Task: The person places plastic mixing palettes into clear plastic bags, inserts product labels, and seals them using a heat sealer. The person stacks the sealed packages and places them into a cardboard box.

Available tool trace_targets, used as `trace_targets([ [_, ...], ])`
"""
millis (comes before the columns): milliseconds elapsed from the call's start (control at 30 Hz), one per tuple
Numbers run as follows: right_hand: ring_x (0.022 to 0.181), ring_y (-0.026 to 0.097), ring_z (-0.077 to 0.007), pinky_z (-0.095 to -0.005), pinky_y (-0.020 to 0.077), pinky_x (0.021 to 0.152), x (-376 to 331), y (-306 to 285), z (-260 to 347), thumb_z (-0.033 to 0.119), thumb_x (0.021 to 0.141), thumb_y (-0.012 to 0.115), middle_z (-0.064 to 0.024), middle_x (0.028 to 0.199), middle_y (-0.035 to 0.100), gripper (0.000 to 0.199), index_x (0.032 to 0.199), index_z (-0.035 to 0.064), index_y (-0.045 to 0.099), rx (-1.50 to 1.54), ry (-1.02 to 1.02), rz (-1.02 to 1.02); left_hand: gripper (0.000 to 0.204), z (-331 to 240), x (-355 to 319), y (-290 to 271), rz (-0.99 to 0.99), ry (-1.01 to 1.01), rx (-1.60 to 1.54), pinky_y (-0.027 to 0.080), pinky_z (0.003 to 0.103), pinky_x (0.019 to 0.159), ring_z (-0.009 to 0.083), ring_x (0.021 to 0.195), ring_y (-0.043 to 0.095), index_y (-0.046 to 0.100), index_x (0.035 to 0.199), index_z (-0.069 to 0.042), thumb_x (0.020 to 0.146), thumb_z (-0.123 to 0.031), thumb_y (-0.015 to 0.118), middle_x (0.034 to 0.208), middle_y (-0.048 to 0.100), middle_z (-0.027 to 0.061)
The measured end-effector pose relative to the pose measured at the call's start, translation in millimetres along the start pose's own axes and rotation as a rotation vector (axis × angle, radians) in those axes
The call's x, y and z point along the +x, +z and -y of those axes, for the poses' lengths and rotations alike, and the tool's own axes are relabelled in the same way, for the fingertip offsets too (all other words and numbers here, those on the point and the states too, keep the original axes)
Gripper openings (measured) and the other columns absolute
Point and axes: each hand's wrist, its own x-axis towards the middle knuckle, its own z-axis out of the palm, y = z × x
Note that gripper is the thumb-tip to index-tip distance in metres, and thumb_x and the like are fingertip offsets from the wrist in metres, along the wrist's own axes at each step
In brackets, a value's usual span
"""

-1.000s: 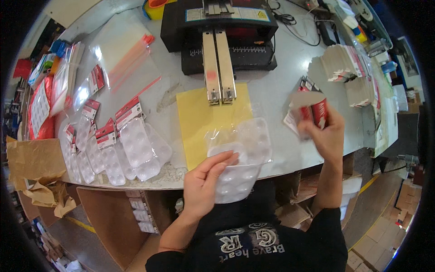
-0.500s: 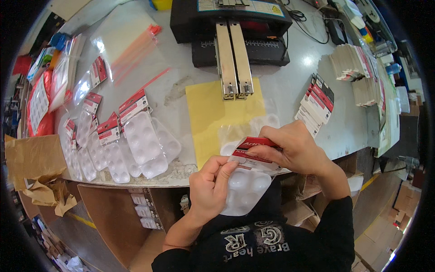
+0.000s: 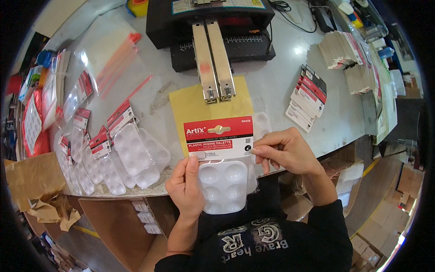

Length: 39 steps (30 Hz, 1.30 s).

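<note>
A white plastic paint palette [image 3: 223, 188] with round wells hangs in a clear bag under a red and white header card [image 3: 240, 130], held level before me over the table's near edge. My left hand [image 3: 186, 192] pinches the left side of this pack between thumb and fingers. At the card's lower right corner, my right hand [image 3: 285, 152] has its thumb and fingertips closed on the edge. Behind the card lies a yellow sheet [image 3: 179, 102], partly covered. Another pale palette [image 3: 261, 124] shows partly beside the card.
A black machine [image 3: 159, 27] with two metal bars [image 3: 204, 59] reaches over the sheet. Bagged palettes [image 3: 130, 152] with cards pile up at left, near clear bags [image 3: 106, 45]. Loose header cards [image 3: 310, 93] lie at right; card stacks [image 3: 337, 50] stand beyond. Brown paper [image 3: 36, 177] hangs at the left edge.
The card has turned from tilted and partly covered by my fingers to flat and facing up. My right hand has shifted from its top to its right edge. The whole view has shifted slightly.
</note>
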Motion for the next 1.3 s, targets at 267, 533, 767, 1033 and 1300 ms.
trace_targets([
  [267,0.052,0.059,-0.0099,-0.02,0.0399,0.043,-4.6,6.6,-16.1,0.011,0.087,0.061,-0.0045,0.063,0.06,0.014,0.08,-0.0016,0.061,0.264,0.112,-0.005,0.024,3.9,1.2,-9.7,0.102,-0.034,0.092,0.039,0.023,0.062,0.0069,0.068,0.045,0.057,0.085,0.003,0.097,-0.015,0.049,0.071,0.056,0.0022],
  [533,0.053,0.059,-0.0123,-0.0231,0.0445,0.048,86.1,10.1,-44.5,0.011,0.085,0.061,-0.006,0.065,0.06,0.014,0.08,-0.0013,0.062,0.431,-0.068,-0.393,0.029,43.7,90.8,31.8,0.098,0.007,0.107,0.038,0.027,0.064,0.0134,0.066,0.043,0.048,0.079,0.002,0.098,-0.02,0.044,0.069,0.049,0.0075],
  [767,0.056,0.058,-0.0112,-0.0236,0.046,0.052,91.1,7.7,-56.7,0.014,0.089,0.06,-0.0053,0.066,0.061,0.017,0.082,-0.0006,0.063,0.359,-0.215,-0.353,0.031,72.3,94.1,28.4,0.138,-0.001,0.085,0.039,0.026,0.066,0.0119,0.067,0.041,0.048,0.078,0.0,0.099,-0.023,0.043,0.069,0.049,0.0052],
  [1033,0.103,0.061,-0.0287,-0.0329,0.0486,0.081,27.0,-149.3,-55.1,0.028,0.063,0.083,-0.0168,0.118,0.059,0.081,0.131,0.0033,0.046,-1.026,-0.297,-0.804,0.03,-6.2,96.3,-91.3,-0.349,0.155,1.046,0.042,0.039,0.084,0.0287,0.092,0.055,0.06,0.101,-0.001,0.094,-0.029,0.049,0.097,0.058,0.015],
  [1300,0.129,0.042,-0.0318,-0.0347,0.0353,0.105,35.4,-220.5,-79.8,0.043,0.052,0.087,-0.0204,0.141,0.041,0.116,0.142,0.0005,0.028,-0.839,-0.077,-0.497,0.021,54.1,17.5,-15.1,0.147,-0.001,0.525,0.043,0.032,0.07,0.0214,0.075,0.053,0.057,0.087,-0.002,0.085,-0.02,0.065,0.081,0.054,0.0095],
])
